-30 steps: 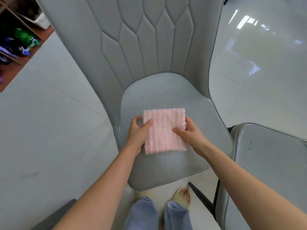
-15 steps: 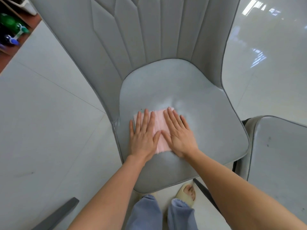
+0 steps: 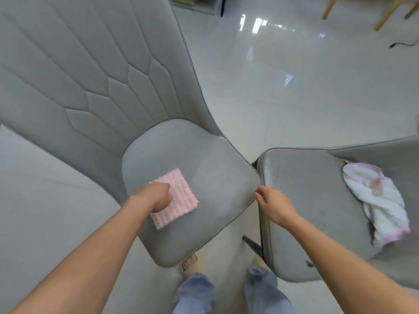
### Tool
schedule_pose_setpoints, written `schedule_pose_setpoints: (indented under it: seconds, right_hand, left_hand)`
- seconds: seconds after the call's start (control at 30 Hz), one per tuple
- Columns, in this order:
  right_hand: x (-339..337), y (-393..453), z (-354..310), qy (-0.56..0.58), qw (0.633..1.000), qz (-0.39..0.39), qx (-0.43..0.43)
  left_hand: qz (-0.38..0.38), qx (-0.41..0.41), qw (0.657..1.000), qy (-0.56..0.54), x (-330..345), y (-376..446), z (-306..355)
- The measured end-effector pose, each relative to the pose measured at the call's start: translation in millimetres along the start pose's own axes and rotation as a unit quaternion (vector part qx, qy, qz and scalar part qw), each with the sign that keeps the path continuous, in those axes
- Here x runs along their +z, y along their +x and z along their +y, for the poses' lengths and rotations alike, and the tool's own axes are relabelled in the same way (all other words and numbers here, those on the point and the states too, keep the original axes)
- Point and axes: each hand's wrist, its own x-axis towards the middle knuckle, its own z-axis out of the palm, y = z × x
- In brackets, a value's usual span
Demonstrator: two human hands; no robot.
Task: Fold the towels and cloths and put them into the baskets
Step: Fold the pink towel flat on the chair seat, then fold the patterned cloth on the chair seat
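Hands reach forward and down from the bottom of the view, over two grey padded chairs that stand side by side on a glossy pale floor [image 3: 294, 98]. A left hand [image 3: 153, 197] comes in at a slant from the lower left, forearm bare, and rests on a folded pink cloth [image 3: 179, 198] lying flat on the seat of the left chair [image 3: 215, 177]; its fingers curl down onto the cloth's near-left part, but whether they pinch it cannot be told. A right hand [image 3: 273, 206] hangs over the gap between the seats, near the edge of the right chair [image 3: 310, 189], fingers loosely bent and holding nothing. On the right chair's far side lies a crumpled white towel [image 3: 381, 205] with pinkish marks, well apart from both hands. Below, two legs in blue trousers and a foot in a pale slipper [image 3: 190, 262] stand on the floor between the chairs.
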Motion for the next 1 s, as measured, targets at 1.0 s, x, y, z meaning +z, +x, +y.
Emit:
schedule_pose_setpoints:
  seconds: [1.0]
  right_hand:
    - [-107, -10, 371, -0.035, 0.977, -0.194, 0.081]
  left_hand:
    - [-0.026, 0.161, 0.985, -0.054, -37, 10, 469]
